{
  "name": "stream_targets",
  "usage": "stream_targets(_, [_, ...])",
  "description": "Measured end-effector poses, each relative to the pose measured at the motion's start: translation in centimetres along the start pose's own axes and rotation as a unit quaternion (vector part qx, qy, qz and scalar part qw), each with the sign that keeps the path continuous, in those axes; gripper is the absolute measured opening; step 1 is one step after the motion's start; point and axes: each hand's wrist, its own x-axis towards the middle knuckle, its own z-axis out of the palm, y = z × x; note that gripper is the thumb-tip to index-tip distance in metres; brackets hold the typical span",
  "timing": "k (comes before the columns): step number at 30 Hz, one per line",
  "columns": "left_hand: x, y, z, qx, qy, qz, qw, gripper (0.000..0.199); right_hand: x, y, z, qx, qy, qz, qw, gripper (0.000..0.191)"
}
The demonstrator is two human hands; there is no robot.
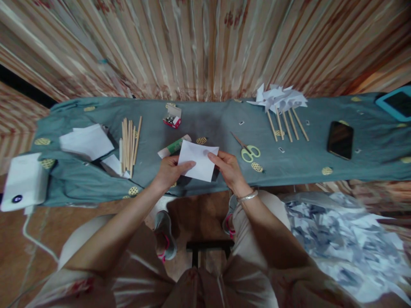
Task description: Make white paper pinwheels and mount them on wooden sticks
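A white sheet of paper [199, 161], roughly square, is held up over the near edge of the cloth-covered table. My left hand [171, 172] pinches its left edge, thumb on top. On the opposite side my right hand [228, 167] grips the upper right edge, also thumb on top; a bracelet circles that wrist. Just behind the paper lies a green and white glue stick [175, 146]. Scissors with light green handles [248, 150] rest to the right of my right hand. Beyond the glue stick, a small open red and white box [173, 117] contains small shiny pieces.
Wooden sticks [129, 145] and stacked white paper [86, 143] lie left, near a white device [25, 182] with a cable. Paper pinwheels on sticks [282, 102], a phone [341, 140] and a blue-framed tablet [398, 104] lie right. A heap of white paper pieces [349, 239] sits below the table.
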Motion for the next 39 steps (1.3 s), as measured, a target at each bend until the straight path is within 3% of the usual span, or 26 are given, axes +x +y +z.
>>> stream_targets(11, [-0.3,0.3,-0.3,-0.010,-0.023,-0.019,1.000,0.041,0.4,-0.2,-0.3,0.044,0.046,-0.013,0.998,0.033])
stream_targets(25, [-0.4,-0.4,0.1,0.053,-0.020,0.017,0.998,0.048,0.4,-1.0,-0.2,0.046,0.057,-0.033,0.997,0.039])
stream_targets(29, [-0.4,-0.2,0.2,0.031,-0.020,0.011,0.999,0.046,0.7,-0.8,-0.4,0.019,0.055,-0.040,0.998,0.039])
stream_targets(33, [0.1,-0.1,-0.2,0.008,0.008,0.021,1.000,0.040,1.3,-1.4,-2.4,-0.059,0.099,-0.088,0.989,0.037])
stream_targets(35, [0.4,-0.1,-0.5,-0.007,0.031,0.033,0.999,0.037,1.3,-2.1,-4.0,-0.172,0.141,-0.151,0.963,0.034])
stream_targets(36, [0.5,0.0,-0.7,-0.013,0.042,0.039,0.998,0.036,1.1,-2.5,-4.9,-0.248,0.173,-0.186,0.935,0.032])
stream_targets(39, [0.7,0.1,-1.1,-0.023,0.060,0.046,0.997,0.035,0.3,-3.1,-7.3,-0.492,0.232,-0.210,0.812,0.029])
